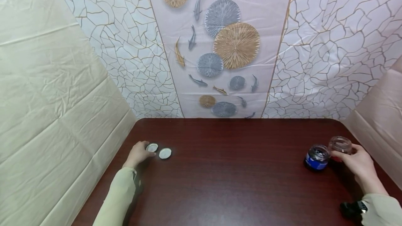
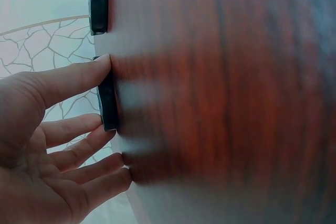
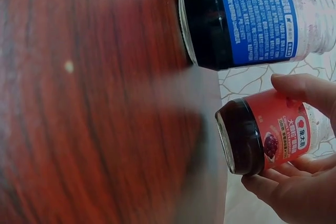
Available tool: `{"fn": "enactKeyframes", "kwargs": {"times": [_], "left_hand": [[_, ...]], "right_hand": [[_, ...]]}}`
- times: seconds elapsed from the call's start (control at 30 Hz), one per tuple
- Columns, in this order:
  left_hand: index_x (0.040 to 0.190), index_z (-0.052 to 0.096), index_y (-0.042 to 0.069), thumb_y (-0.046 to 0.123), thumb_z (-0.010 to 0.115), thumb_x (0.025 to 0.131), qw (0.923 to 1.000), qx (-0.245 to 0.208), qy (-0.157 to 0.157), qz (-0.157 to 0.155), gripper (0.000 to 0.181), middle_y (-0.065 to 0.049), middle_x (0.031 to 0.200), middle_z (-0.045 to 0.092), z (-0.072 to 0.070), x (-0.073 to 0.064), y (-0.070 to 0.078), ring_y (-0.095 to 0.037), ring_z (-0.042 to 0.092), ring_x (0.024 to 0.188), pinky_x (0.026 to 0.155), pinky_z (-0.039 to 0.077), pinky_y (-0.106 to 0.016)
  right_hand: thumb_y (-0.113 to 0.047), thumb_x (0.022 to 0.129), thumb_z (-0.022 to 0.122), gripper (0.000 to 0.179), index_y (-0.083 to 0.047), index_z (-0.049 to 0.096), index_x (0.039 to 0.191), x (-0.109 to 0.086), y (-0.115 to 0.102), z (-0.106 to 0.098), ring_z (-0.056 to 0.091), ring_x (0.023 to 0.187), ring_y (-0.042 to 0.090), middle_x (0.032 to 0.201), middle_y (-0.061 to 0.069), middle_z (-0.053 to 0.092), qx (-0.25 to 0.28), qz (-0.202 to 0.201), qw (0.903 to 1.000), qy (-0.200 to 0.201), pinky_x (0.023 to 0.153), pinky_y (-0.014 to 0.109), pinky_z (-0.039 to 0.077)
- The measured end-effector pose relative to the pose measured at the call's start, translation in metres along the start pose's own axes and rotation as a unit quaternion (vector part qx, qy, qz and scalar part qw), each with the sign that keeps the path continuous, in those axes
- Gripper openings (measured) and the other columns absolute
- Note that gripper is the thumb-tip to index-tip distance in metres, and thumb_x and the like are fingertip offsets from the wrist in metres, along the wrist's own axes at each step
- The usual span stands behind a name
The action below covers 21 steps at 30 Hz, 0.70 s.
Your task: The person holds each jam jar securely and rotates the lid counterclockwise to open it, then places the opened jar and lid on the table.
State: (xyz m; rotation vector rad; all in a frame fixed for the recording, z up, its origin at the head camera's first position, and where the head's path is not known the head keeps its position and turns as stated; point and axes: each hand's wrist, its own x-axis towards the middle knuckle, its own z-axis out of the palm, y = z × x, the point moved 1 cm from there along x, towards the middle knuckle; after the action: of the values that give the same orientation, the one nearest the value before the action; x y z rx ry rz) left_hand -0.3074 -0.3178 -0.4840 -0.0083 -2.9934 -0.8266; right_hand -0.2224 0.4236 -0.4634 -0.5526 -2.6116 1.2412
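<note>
At the table's left side, my left hand pinches the rim of a round jar lid between thumb and fingers. The lid lies with its pale inside up. In the left wrist view, its dark edge is between thumb and fingertips. A second lid lies just right of it, also pale side up. On the far right, my right hand grips an uncapped glass jar with a red label, slightly tilted, its base seemingly off the table. Beside it stands an uncapped blue-labelled jar with dark contents.
The dark red-brown wooden table spans between both hands. Patterned cloth hangs behind its far edge, and pale cloth hangs along the left side. A black device is at my right wrist.
</note>
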Motion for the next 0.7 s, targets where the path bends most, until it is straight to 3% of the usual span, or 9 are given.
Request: {"fn": "enactKeyframes", "kwargs": {"times": [0.2,0.3,0.7], "left_hand": [[0.127,0.058,-0.016,0.019,0.084,0.078,1.0000,0.002,0.002,0.003,0.065,-0.034,0.121,0.062,-0.0002,-0.0001,0.0000,-0.048,0.059,0.112,0.096,0.047,-0.057],[0.126,0.058,-0.016,0.019,0.084,0.078,1.0000,0.001,0.002,0.004,0.065,-0.034,0.120,0.062,-0.0008,-0.0006,0.0029,-0.047,0.059,0.111,0.095,0.047,-0.057],[0.129,0.057,-0.016,0.017,0.081,0.080,0.9999,-0.009,-0.002,-0.004,0.064,-0.034,0.125,0.061,-0.0021,-0.0026,0.0043,-0.048,0.057,0.117,0.098,0.046,-0.058]], "right_hand": [[-0.028,0.092,0.071,0.069,0.020,0.042,0.132,0.0069,0.0083,0.0011,0.049,0.089,0.032,0.114,0.038,0.054,-0.005,-0.015,0.9999,0.006,0.060,0.023,0.038],[-0.027,0.092,0.071,0.067,0.019,0.043,0.131,0.0074,0.0081,0.0004,0.049,0.083,0.026,0.111,0.035,0.055,-0.007,-0.015,0.9998,0.005,0.059,0.021,0.039],[-0.028,0.094,0.069,0.075,0.021,0.034,0.138,0.0108,0.0072,0.0017,0.045,0.107,0.049,0.130,0.045,0.042,-0.007,-0.009,0.9999,0.001,0.068,0.027,0.039]]}}
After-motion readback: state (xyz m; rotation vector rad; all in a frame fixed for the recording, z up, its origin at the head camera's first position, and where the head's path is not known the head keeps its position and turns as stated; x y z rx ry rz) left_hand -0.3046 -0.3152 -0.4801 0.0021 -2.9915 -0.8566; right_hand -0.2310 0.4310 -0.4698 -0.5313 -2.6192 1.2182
